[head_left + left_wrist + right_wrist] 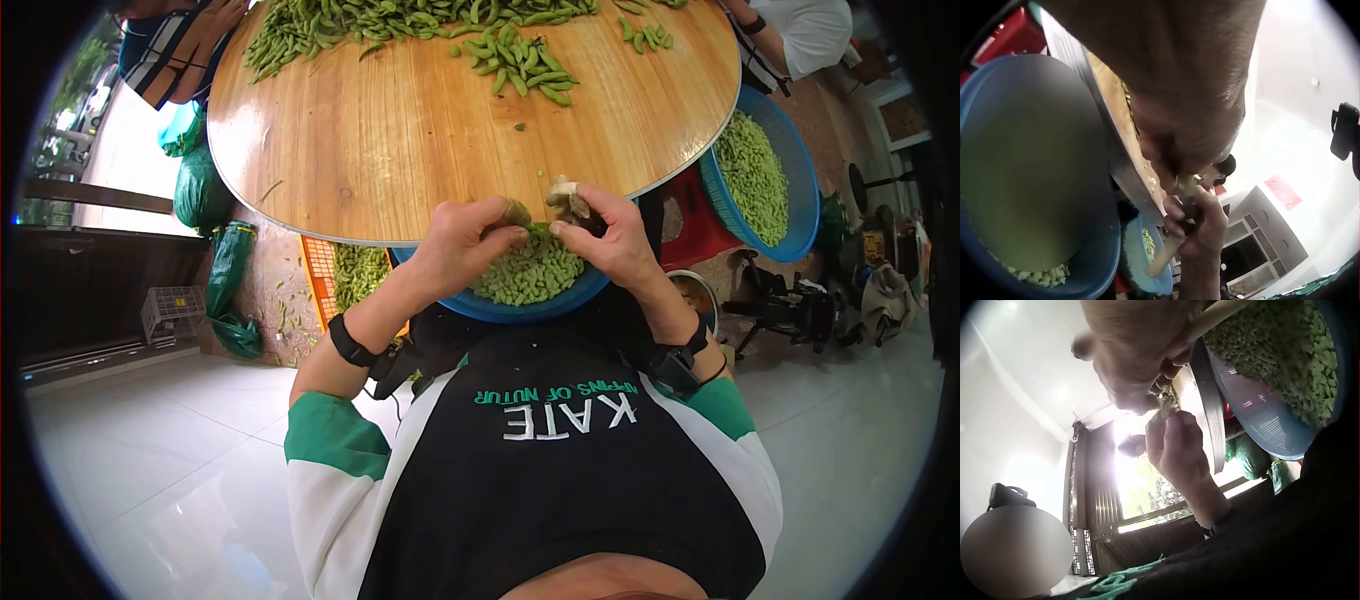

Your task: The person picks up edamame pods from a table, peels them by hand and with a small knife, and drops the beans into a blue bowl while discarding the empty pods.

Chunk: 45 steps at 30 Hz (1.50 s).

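**Two Hands Meet on a Green Pod Above a Basin of Shelled Beans**

A person in a black, white and green top [560, 470] sits close to a round wooden table [400, 160], both bare hands drawn together just beyond its near edge. The left hand [458, 250] pinches one end of a green pod [541, 228] between thumb and fingers, the rest of its fingers curled in. The right hand [612, 242] grips the other end, its thumb opposite bent fingers; something pale [564, 188] shows at those fingers, though whether it is a covering or a held object cannot be told. The pod is between the fingertips, directly above a blue basin [530, 312] holding pale green shelled beans [530, 272].

A large heap of unshelled pods [400, 20] spreads over the far side of the tabletop, with a smaller cluster [520, 65] nearer the person. To the left, partly under the table edge, an orange basket [320, 275] holds more pods. To the right, a second blue basin [806, 190] full of shelled beans stands beside a red stool [690, 215]. Green bags [203, 190] rest at the left of the table, near a grey crate [173, 308]. Parts of two other people are visible across the table. A black band circles the left wrist, a dark watch [677, 367] the right.
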{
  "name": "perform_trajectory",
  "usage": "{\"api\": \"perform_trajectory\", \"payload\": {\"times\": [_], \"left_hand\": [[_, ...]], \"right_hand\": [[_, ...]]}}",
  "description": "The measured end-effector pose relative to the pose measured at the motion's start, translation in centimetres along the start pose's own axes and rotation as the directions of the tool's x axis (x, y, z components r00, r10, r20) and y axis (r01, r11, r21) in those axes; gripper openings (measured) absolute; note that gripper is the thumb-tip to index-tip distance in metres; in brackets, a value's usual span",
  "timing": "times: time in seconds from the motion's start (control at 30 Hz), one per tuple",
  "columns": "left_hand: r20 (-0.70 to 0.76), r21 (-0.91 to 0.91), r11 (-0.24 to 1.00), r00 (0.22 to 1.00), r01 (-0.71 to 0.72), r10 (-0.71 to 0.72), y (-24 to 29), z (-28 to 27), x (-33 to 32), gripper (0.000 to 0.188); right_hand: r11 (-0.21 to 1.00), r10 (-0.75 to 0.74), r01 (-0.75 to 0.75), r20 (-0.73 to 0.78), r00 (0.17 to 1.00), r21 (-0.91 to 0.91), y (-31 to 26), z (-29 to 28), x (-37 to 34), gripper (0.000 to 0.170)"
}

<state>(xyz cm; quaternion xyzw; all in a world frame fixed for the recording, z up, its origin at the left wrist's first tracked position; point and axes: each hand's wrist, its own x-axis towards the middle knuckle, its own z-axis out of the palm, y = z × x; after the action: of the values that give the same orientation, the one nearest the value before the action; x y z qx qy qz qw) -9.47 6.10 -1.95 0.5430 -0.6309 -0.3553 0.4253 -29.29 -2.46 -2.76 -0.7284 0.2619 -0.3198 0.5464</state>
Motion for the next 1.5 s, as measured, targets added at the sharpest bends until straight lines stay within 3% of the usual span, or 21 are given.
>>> {"api": "perform_trajectory", "payload": {"times": [0.13, 0.2, 0.27, 0.4, 0.53, 0.6, 0.63, 0.67, 0.7, 0.73, 0.8, 0.83, 0.97, 1.1, 1.23, 1.3, 1.5], "left_hand": [[0.016, 0.099, 0.994, 0.999, -0.035, 0.034, 0.1, -0.2, 0.0, 0.012], [0.026, 0.138, 0.988, 0.997, -0.072, 0.069, 0.3, -0.4, 0.2, 0.012], [0.094, 0.268, 0.94, 0.976, -0.213, 0.195, 0.4, -0.6, 0.3, 0.011], [0.102, 0.312, 0.904, 0.956, -0.293, 0.275, 0.0, -0.3, 0.1, 0.01], [0.055, 0.526, 0.74, 0.885, -0.419, 0.462, -0.2, 0.7, 0.2, 0.018], [0.029, 0.588, 0.677, 0.848, -0.443, 0.53, -0.6, 1.3, 0.6, 0.02], [0.0, 0.621, 0.63, 0.804, -0.466, 0.594, -0.7, 1.4, 0.8, 0.021], [-0.025, 0.653, 0.584, 0.757, -0.482, 0.653, -0.8, 1.6, 0.9, 0.022], [-0.025, 0.651, 0.587, 0.759, -0.481, 0.65, -0.8, 1.7, 0.9, 0.022], [-0.04, 0.648, 0.595, 0.759, -0.475, 0.65, -0.8, 1.7, 0.8, 0.021], [-0.054, 0.647, 0.599, 0.756, -0.471, 0.652, -0.8, 1.8, 0.9, 0.02], [-0.068, 0.653, 0.587, 0.734, -0.479, 0.675, -1.0, 1.8, 0.9, 0.02], [-0.109, 0.683, 0.532, 0.651, -0.5, 0.751, -1.1, 2.1, 1.1, 0.019], [-0.128, 0.699, 0.519, 0.628, -0.492, 0.768, -1.0, 2.4, 1.1, 0.021], [-0.125, 0.646, 0.591, 0.698, -0.482, 0.706, -0.9, 2.3, 1.0, 0.019], [-0.103, 0.64, 0.604, 0.727, -0.474, 0.679, -0.9, 2.1, 0.9, 0.018], [-0.148, 0.539, 0.716, 0.787, -0.443, 0.599, -0.2, 1.8, 1.0, 0.018]], "right_hand": [[0.999, 0.021, -0.025, 0.086, 0.996, 0.042, 0.3, 0.2, 0.1, 0.015], [0.98, 0.157, -0.172, 0.152, 0.976, 0.095, 0.3, 0.5, 0.1, 0.008], [0.976, 0.161, -0.182, 0.163, 0.973, 0.123, 0.7, 0.5, 0.0, 0.006], [0.981, 0.142, -0.162, 0.176, 0.974, 0.108, 1.2, 0.6, 0.0, 0.004], [0.98, 0.122, -0.139, 0.121, 0.985, 0.144, 1.7, 1.3, 0.2, 0.004], [0.863, 0.259, -0.283, 0.113, 0.959, 0.419, 1.8, 1.4, 0.5, 0.005], [0.864, 0.257, -0.281, 0.113, 0.96, 0.418, 1.6, 1.4, 0.7, 0.005], [0.783, 0.307, -0.325, 0.126, 0.943, 0.531, 1.3, 1.5, 0.8, 0.006], [0.683, 0.357, -0.363, 0.145, 0.923, 0.634, 1.0, 1.6, 0.7, 0.006], [0.681, 0.359, -0.366, 0.146, 0.922, 0.634, 0.7, 1.6, 0.6, 0.006], [0.522, 0.456, -0.455, 0.215, 0.864, 0.721, 0.4, 1.5, 0.8, 0.008], [0.522, 0.455, -0.454, 0.215, 0.864, 0.722, 0.6, 1.5, 0.8, 0.008], [0.307, 0.43, -0.499, 0.35, 0.832, 0.811, 1.5, 1.6, 0.4, 0.011], [0.108, 0.412, -0.524, 0.442, 0.797, 0.845, 1.6, 1.8, 0.2, 0.013], [0.105, 0.409, -0.533, 0.452, 0.792, 0.839, 1.5, 1.7, 0.1, 0.012], [0.471, 0.43, -0.478, 0.28, 0.858, 0.741, 0.7, 1.6, 0.2, 0.011], [0.426, 0.385, -0.471, 0.316, 0.867, 0.772, 1.0, 1.8, -0.1, 0.011]]}}
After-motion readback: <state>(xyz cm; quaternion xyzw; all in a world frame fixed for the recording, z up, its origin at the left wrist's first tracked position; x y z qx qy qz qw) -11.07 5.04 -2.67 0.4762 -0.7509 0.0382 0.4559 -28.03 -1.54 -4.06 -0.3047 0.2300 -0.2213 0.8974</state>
